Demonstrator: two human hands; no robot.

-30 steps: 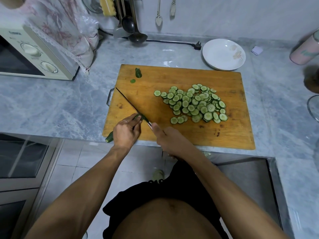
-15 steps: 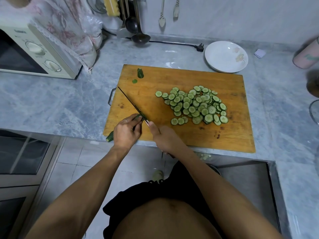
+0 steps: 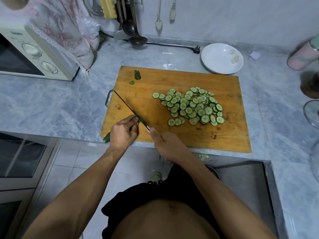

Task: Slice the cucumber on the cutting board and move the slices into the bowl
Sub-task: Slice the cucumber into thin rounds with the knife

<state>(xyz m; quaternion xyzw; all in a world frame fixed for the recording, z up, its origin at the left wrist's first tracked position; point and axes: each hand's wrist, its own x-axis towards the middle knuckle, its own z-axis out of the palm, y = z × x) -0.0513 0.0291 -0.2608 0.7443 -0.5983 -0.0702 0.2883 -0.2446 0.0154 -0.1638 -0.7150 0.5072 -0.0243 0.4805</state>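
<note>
The grey marble counter (image 3: 51, 107) carried a wooden cutting board (image 3: 181, 133), and beyond the board's far right corner a white bowl (image 3: 222, 57) sat with nothing in it, just clear of the board. On the right half of the board lay a loose heap of slices (image 3: 191, 106), so by my reading most of the cutting was done and none of the moving had begun.

At the near left corner the left hand (image 3: 121, 135) was curled over what remained of the cucumber (image 3: 107, 139), pinning it to the board; one short end poked out past the near left edge and the cut end was hidden under the fingers. The right hand (image 3: 168, 145) was closed round the handle of the knife (image 3: 128, 108), forefinger along the top, the thin blade running far-left from the hand and meeting the cucumber right beside the left fingertips.

With so little cucumber left, doing this step well probably meant tucking the left fingertips back behind the knuckles, keeping each cut thin to match the heap, and stopping at a stub. A trimmed end piece (image 3: 137, 75) lay at the far left of the board and should likely stay out of the bowl
</note>
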